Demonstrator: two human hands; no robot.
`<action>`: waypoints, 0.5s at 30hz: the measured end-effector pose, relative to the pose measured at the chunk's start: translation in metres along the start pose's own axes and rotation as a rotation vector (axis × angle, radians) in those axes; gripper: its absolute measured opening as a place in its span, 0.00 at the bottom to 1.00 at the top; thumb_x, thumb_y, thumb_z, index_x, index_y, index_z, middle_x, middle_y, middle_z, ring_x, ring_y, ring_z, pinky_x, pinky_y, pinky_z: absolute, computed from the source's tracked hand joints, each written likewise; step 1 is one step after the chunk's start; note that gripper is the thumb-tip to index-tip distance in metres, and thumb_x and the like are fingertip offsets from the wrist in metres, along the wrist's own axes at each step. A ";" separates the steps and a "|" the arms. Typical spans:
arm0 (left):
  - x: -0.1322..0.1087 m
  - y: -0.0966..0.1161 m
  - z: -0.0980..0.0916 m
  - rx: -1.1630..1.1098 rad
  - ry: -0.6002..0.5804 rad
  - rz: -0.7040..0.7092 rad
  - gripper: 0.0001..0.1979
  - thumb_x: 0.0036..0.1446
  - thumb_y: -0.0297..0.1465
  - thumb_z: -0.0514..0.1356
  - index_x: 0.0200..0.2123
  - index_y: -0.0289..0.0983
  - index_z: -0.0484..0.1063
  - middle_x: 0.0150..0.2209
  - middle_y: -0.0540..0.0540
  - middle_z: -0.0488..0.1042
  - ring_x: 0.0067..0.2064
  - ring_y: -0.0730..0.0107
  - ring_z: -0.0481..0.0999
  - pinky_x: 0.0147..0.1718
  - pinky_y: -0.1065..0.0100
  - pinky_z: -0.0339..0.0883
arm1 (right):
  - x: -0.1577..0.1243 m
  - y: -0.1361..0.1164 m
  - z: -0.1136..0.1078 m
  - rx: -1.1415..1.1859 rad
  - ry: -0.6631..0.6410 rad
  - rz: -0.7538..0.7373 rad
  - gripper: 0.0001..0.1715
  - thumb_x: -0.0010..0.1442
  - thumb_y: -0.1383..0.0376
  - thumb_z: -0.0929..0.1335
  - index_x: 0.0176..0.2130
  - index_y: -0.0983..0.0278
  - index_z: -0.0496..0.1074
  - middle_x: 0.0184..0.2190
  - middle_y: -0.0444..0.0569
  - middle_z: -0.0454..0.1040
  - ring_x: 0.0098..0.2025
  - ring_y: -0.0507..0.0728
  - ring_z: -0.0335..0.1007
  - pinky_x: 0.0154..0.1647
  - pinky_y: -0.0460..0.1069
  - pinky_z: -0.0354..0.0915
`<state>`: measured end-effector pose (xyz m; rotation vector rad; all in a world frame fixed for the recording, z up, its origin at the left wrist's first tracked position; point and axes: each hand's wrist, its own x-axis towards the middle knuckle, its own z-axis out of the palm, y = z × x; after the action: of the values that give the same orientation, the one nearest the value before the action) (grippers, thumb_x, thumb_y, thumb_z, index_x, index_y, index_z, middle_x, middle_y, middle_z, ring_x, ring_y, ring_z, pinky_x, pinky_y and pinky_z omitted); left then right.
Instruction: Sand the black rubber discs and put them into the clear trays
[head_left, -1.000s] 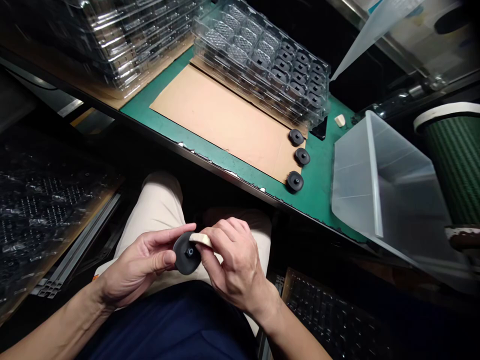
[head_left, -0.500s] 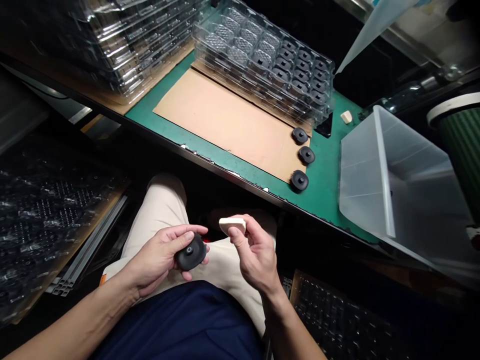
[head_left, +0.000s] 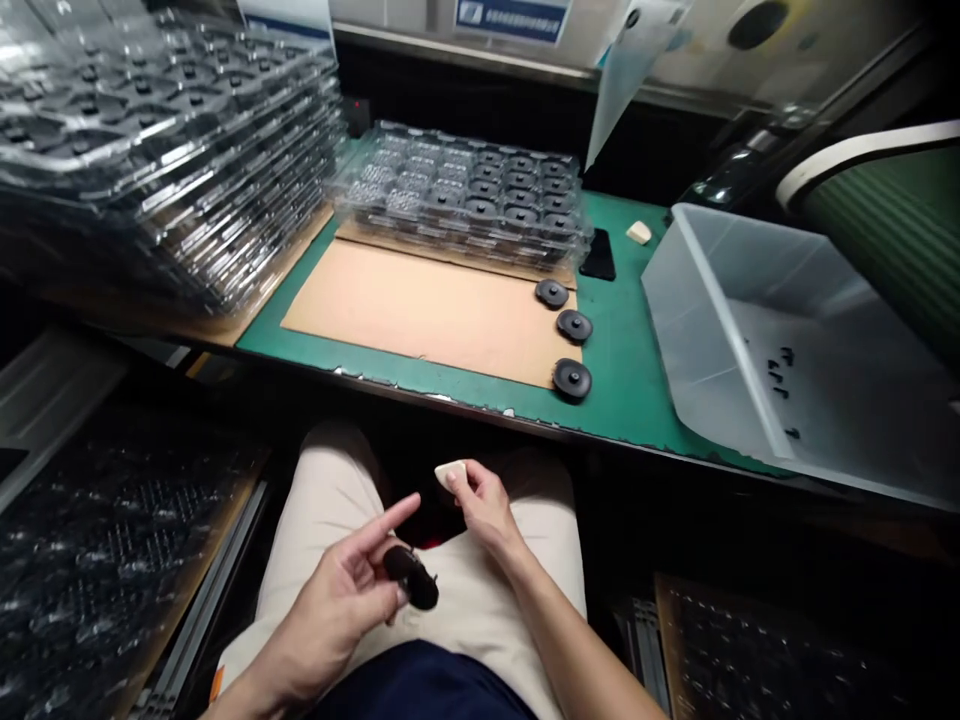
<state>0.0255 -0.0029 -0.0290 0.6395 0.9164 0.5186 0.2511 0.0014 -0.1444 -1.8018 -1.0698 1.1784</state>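
Above my lap, my left hand (head_left: 352,590) pinches a black rounded plastic part (head_left: 412,578) between thumb and fingers, its index finger stretched out. The part is tilted, seen nearly edge-on. To its right, my right hand (head_left: 484,505) grips a small cream-white block (head_left: 451,474) with its thumb on top; I cannot tell what the block is made of. The two held things are apart. On the bench ahead, three similar black parts, the nearest one (head_left: 572,380) among them, lie in a row at the right end of a cardboard sheet (head_left: 420,305).
A clear plastic tray (head_left: 457,235) of black parts sits behind the cardboard. Stacked trays (head_left: 247,190) rise at left. A translucent bin (head_left: 697,330) at right holds several small black bits. A phone (head_left: 598,256) and another cream block (head_left: 638,232) lie on the green mat (head_left: 626,390).
My left hand has turned the black part from face-up to nearly edge-on and extended its index finger. My right hand still holds the cream block. The head view has levelled and shifted.
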 end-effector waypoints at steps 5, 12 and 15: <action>0.010 -0.001 0.019 0.059 0.031 -0.033 0.39 0.42 0.31 0.78 0.60 0.46 0.77 0.36 0.48 0.74 0.33 0.71 0.70 0.28 0.73 0.63 | 0.021 0.030 0.013 -0.122 -0.046 0.150 0.20 0.70 0.51 0.68 0.43 0.66 0.76 0.38 0.47 0.78 0.39 0.56 0.76 0.45 0.54 0.73; 0.030 0.010 0.045 0.106 0.230 -0.088 0.20 0.56 0.47 0.70 0.37 0.33 0.81 0.23 0.51 0.67 0.22 0.78 0.62 0.15 0.78 0.50 | 0.033 0.054 0.015 -0.177 -0.162 0.227 0.22 0.71 0.53 0.68 0.56 0.64 0.73 0.53 0.53 0.76 0.55 0.62 0.74 0.60 0.63 0.68; 0.039 0.013 0.047 0.102 0.231 -0.100 0.22 0.56 0.46 0.70 0.43 0.33 0.81 0.29 0.44 0.75 0.26 0.70 0.73 0.14 0.77 0.55 | 0.033 0.054 0.014 -0.167 -0.184 0.232 0.22 0.71 0.52 0.68 0.56 0.64 0.73 0.53 0.53 0.76 0.55 0.62 0.74 0.60 0.63 0.69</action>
<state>0.0835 0.0191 -0.0203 0.6305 1.1927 0.4647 0.2589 0.0118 -0.2081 -2.0200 -1.1132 1.4535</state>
